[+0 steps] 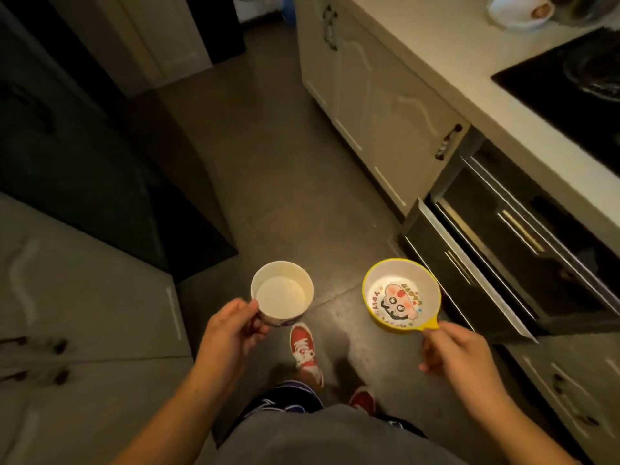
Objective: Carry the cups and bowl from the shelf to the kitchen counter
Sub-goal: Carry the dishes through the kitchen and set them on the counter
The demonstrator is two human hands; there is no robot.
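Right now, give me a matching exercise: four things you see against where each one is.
1 white cup
2 yellow cartoon bowl
3 red sneaker
4 black cooktop

A on the floor
B in the left hand
C set in the counter
D in the right hand, by its handle

Pairs: 1-B, 2-D, 3-A, 4-C
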